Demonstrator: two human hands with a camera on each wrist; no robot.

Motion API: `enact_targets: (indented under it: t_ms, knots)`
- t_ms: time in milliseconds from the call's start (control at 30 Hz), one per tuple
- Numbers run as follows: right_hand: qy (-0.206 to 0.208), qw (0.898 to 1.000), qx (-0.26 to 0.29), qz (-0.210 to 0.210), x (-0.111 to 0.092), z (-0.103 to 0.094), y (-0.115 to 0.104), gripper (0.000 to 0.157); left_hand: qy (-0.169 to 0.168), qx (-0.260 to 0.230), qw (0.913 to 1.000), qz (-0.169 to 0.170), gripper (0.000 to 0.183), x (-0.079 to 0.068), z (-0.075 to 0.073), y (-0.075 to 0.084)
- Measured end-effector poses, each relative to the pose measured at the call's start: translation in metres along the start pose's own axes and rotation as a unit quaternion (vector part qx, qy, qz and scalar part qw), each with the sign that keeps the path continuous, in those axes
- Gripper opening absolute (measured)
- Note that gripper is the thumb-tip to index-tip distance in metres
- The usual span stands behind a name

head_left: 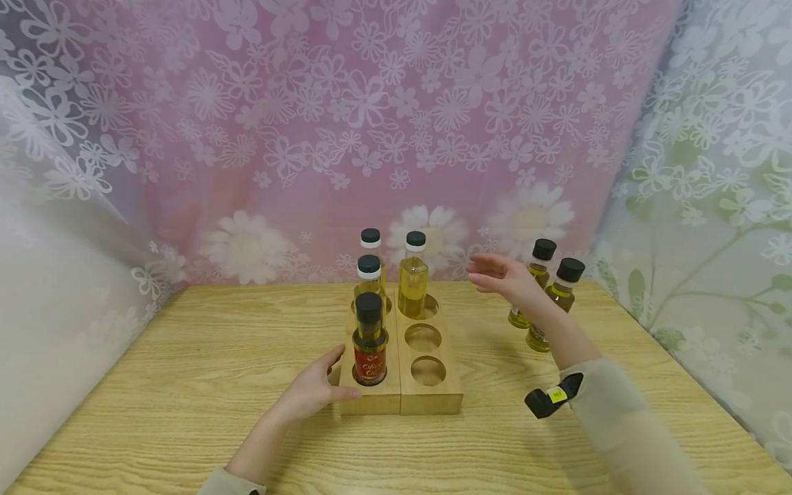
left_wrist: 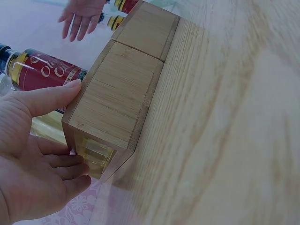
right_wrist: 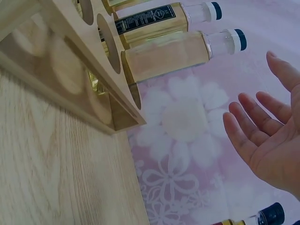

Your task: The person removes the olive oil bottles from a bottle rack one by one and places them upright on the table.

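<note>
Cloth borders the table edge; left hand holds rack; right hand hangs wide in gap between rack and bottles.

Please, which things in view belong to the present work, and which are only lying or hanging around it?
Probably belonging to the work:
wooden bottle rack, left hand beside it
red-labelled olive oil bottle, in the rack
three white-collared oil bottles, likewise
two black-capped oil bottles, near the right hand

Probably only surroundings:
floral curtain
wood-grain table
</note>
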State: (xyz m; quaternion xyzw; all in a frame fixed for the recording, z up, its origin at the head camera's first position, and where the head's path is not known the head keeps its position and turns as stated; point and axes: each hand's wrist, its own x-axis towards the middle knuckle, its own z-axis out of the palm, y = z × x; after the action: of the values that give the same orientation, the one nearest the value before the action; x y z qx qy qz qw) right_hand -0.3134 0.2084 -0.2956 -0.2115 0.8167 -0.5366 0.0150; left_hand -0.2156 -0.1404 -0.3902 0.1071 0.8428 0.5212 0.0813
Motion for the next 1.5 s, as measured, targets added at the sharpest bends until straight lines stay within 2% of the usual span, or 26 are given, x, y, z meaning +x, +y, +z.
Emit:
enact_targets:
  t_ms: [200, 533, 667, 900, 1233, 1500]
  knots:
    - [-0.008, 1.0, 0.012, 0.004, 0.014, 0.01, -0.003, 0.058, 0.0, 0.0, 1.0, -0.002, 0.094, -0.001, 0.001, 0.002]
    - [-0.023, 1.0, 0.001, -0.007, 0.035, 0.025, -0.006, 0.056, -0.001, 0.004, 1.0, 0.002, 0.094, -0.001, 0.002, 0.002]
    - [-0.03, 0.999, -0.018, -0.004, 0.044, 0.033, -0.006, 0.06, -0.001, 0.006, 1.0, 0.0, 0.095, -0.001, 0.002, 0.001]
    - [-0.044, 0.999, -0.019, -0.003, 0.059, 0.048, -0.003, 0.065, 0.001, 0.007, 1.0, -0.002, 0.094, 0.0, 0.001, -0.001]
    - [-0.06, 0.997, -0.032, 0.032, 0.066, 0.066, 0.0, 0.071, 0.0, -0.002, 1.0, -0.004, 0.095, 0.001, 0.0, -0.002]
    - [-0.05, 0.998, -0.025, 0.026, 0.071, 0.073, 0.005, 0.065, -0.001, -0.008, 1.0, -0.004, 0.095, 0.001, 0.0, -0.002]
